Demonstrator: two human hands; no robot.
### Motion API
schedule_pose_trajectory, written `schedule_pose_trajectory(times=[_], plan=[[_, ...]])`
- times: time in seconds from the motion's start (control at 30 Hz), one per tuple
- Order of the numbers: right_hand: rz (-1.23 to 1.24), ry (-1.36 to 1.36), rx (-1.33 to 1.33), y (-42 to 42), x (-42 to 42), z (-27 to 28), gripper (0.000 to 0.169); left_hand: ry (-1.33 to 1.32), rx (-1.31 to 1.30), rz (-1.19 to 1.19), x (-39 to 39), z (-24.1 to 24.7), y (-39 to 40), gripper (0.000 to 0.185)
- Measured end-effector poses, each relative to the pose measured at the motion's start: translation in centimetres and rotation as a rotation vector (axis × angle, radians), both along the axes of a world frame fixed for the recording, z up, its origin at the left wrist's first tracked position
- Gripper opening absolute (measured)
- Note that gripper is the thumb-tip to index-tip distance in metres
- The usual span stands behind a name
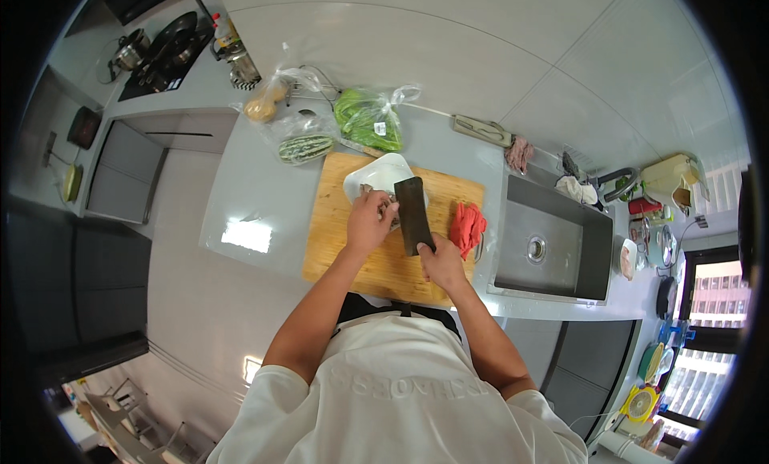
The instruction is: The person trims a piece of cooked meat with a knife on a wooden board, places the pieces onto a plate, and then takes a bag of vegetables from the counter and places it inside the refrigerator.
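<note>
In my right hand (443, 261) is the handle of a Chinese cleaver (413, 215). Its broad dark blade points away from me over the cutting board. My left hand (369, 221) curls around small greyish-brown food pieces (383, 207) at the near side of a white dish (378, 170), close to the blade's left side. What the pieces are is too small to tell, and my fingers partly hide them. The dish stands on the far part of a wooden cutting board (336, 248). A crumpled red cloth (467, 228) lies at the board's right edge.
Behind the board are bagged leafy greens (369, 119), a striped green melon or gourd (306, 149) and bagged round yellowish produce (264, 103). A steel sink (547, 242) lies to the right, with a black faucet (622, 182). Far left is a cooktop (165, 73) with pans.
</note>
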State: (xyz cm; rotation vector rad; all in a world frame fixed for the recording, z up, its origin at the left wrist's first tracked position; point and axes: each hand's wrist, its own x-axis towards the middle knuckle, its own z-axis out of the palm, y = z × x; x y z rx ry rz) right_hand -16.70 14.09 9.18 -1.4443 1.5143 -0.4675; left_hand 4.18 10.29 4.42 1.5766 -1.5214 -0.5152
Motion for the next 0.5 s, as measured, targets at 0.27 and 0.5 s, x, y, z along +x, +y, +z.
schedule_pose_trajectory(times=[0.27, 0.5], plan=[[-0.108, -0.273, 0.216, -0.1, -0.5, 1.9, 0.02, -0.284, 0.059, 0.171, -0.2, -0.9, -2.4, 0.016], [0.148, 0.411, -0.48, 1.0, -0.9, 1.3, 0.028, -0.062, -0.109, 0.214, 1.2, -1.9, -2.5, 0.019]])
